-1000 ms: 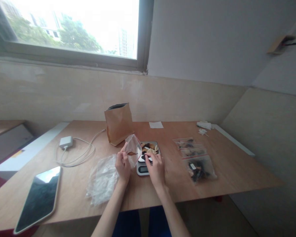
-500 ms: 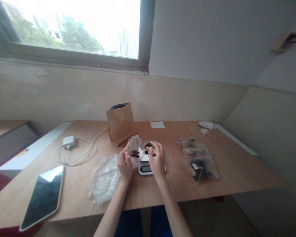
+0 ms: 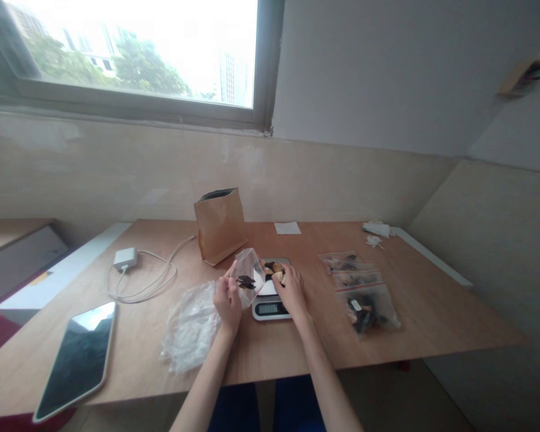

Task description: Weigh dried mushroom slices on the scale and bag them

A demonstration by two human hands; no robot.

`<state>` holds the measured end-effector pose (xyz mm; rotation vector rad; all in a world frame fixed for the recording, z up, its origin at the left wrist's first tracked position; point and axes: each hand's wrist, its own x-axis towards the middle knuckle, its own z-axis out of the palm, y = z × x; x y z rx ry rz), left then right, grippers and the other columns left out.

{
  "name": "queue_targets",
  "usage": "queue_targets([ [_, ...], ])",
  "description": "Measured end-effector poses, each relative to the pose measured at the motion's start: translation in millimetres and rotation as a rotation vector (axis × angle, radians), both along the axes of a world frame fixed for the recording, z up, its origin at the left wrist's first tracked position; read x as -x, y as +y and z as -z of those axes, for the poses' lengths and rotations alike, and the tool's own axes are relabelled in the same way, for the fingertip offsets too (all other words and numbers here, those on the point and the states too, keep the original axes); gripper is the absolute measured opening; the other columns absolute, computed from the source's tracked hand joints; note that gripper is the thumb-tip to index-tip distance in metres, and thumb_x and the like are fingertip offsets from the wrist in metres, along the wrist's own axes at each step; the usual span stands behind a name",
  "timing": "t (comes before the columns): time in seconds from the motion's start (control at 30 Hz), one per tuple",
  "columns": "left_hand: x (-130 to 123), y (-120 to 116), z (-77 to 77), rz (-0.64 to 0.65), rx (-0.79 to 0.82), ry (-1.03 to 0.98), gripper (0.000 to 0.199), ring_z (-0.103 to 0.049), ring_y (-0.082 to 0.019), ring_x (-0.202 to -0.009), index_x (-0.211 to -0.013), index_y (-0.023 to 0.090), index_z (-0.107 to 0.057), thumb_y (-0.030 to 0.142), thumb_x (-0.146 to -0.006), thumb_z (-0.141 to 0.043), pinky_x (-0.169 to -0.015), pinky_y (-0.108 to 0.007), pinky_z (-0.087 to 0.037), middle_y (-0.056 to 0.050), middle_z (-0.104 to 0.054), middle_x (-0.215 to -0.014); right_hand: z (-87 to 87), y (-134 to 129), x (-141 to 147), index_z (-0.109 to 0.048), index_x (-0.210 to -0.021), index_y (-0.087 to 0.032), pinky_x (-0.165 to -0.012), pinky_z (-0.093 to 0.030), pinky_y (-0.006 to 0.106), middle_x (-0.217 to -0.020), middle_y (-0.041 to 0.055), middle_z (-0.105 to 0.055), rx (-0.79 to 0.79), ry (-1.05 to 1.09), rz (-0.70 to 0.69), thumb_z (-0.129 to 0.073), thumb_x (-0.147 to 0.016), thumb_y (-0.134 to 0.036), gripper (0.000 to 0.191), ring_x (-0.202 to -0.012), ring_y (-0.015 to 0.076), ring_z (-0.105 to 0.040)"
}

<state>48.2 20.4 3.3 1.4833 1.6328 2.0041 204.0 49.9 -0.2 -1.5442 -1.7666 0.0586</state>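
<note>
My left hand (image 3: 228, 300) grips a clear zip bag (image 3: 254, 264) by its side, its mouth tilted toward the scale. Several dark dried pieces (image 3: 246, 282) show inside the bag. On a white digital scale (image 3: 257, 312) with a lit display lies a small pile of dark and pale dried slices (image 3: 274, 267). My right hand (image 3: 292, 292) reaches over the scale's right side, its fingers bent round slices at the edge of the pile. How many it pinches is hidden.
Flat clear bags (image 3: 191, 333) lie left of my left arm. Filled zip bags (image 3: 369, 312) rest on the right. Behind the scale stands an open brown paper pouch (image 3: 220, 228). A tablet (image 3: 78, 354), a charger (image 3: 125, 258) with cable and a white paper (image 3: 287, 228) are also on the table.
My right hand has lowered and shifted slightly right, onto the slices, uncovering more of the pile and the scale's display. My left hand and its bag have stayed nearly still.
</note>
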Motion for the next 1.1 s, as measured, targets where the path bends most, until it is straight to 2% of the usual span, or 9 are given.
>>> queue_targets([
  [0.23, -0.3, 0.6, -0.7, -0.005, 0.013, -0.001, 0.033, -0.062, -0.014, -0.072, -0.101, 0.018, -0.062, 0.033, -0.087, -0.036, -0.062, -0.025, -0.045, -0.008, -0.067, -0.106, -3.3, -18.7, 2.9, -0.057, -0.102, -0.014, -0.082, -0.042, 0.038, -0.098, 0.0108, -0.061, -0.046, 0.083, -0.022, -0.038, -0.086, -0.021, 0.025, -0.092, 0.023, -0.051],
  [0.4, -0.1, 0.8, -0.8, -0.017, 0.028, -0.007, 0.032, -0.061, -0.013, -0.066, -0.093, 0.017, -0.063, 0.035, -0.087, -0.037, -0.06, -0.025, -0.045, -0.008, -0.068, -0.101, -9.3, -24.2, 4.3, -0.058, -0.099, -0.016, -0.083, -0.042, 0.038, -0.098, 0.0102, -0.062, -0.058, 0.204, -0.04, -0.037, -0.087, -0.021, 0.024, -0.094, 0.0223, -0.052],
  [0.53, -0.1, 1.2, 0.1, -0.014, 0.042, -0.011, 0.031, -0.06, -0.013, -0.067, -0.09, 0.017, -0.061, 0.036, -0.087, -0.037, -0.058, -0.024, -0.044, -0.008, -0.067, -0.103, -31.7, -30.2, 12.2, -0.057, -0.1, -0.016, -0.082, -0.044, 0.035, -0.098, 0.011, -0.061, -0.103, 0.385, -0.047, -0.04, -0.087, -0.025, 0.023, -0.094, 0.0209, -0.055],
  [0.63, -0.3, 1.0, 0.1, -0.005, 0.045, -0.01, 0.03, -0.06, -0.013, -0.068, -0.091, 0.018, -0.061, 0.036, -0.087, -0.037, -0.061, -0.025, -0.044, -0.008, -0.067, -0.104, -57.0, -37.1, 24.3, -0.057, -0.102, -0.017, -0.083, -0.045, 0.032, -0.099, 0.0096, -0.061, -0.121, 0.462, -0.153, -0.042, -0.088, -0.028, 0.023, -0.094, 0.019, -0.056],
  [0.73, -0.3, 1.0, -0.4, 0.006, 0.035, -0.019, 0.029, -0.061, -0.014, -0.072, -0.089, 0.018, -0.06, 0.035, -0.087, -0.037, -0.063, -0.025, -0.045, -0.008, -0.066, -0.106, -77.0, -41.4, 38.8, -0.057, -0.105, -0.02, -0.085, -0.045, 0.032, -0.102, 0.008, -0.061, -0.111, 0.415, -0.268, -0.04, -0.09, -0.026, 0.023, -0.098, 0.0182, -0.055],
  [0.8, -0.2, 1.4, -0.4, 0.01, 0.032, -0.019, 0.029, -0.061, -0.014, -0.073, -0.089, 0.017, -0.06, 0.035, -0.087, -0.037, -0.063, -0.025, -0.045, -0.009, -0.066, -0.106, -83.1, -40.6, 48.1, -0.056, -0.108, -0.02, -0.087, -0.044, 0.032, -0.104, 0.0075, -0.06, -0.106, 0.349, -0.316, -0.039, -0.09, -0.023, 0.025, -0.1, 0.018, -0.054],
  [0.9, 0.2, 2.5, 0.4, 0.01, 0.038, -0.026, 0.03, -0.061, -0.013, -0.068, -0.086, 0.017, -0.061, 0.036, -0.087, -0.038, -0.061, -0.025, -0.044, -0.009, -0.067, -0.102, -83.6, -35.2, 59.6, -0.053, -0.114, -0.019, -0.091, -0.042, 0.034, -0.109, 0.0084, -0.058, -0.092, 0.244, -0.375, -0.036, -0.09, -0.017, 0.03, -0.105, 0.0183, -0.051],
  [1.0, 0.4, 3.5, 1.0, -0.005, 0.048, -0.036, 0.031, -0.061, -0.014, -0.073, -0.093, 0.017, -0.061, 0.036, -0.087, -0.038, -0.064, -0.025, -0.045, -0.008, -0.067, -0.102, -81.1, -30.0, 65.6, -0.05, -0.118, -0.02, -0.095, -0.04, 0.034, -0.114, 0.0081, -0.056, -0.092, 0.173, -0.431, -0.037, -0.089, -0.016, 0.032, -0.11, 0.0182, -0.048],
  [1.1, -0.2, 2.9, -1.1, -0.042, 0.069, -0.038, 0.034, -0.061, -0.015, -0.077, -0.105, 0.018, -0.06, 0.035, -0.088, -0.035, -0.066, -0.025, -0.045, -0.008, -0.066, -0.104, -77.6, -25.3, 62.9, -0.052, -0.114, -0.02, -0.095, -0.04, 0.033, -0.111, 0.0075, -0.057, -0.15, 0.208, -0.378, -0.038, -0.089, -0.019, 0.029, -0.109, 0.0175, -0.048],
])
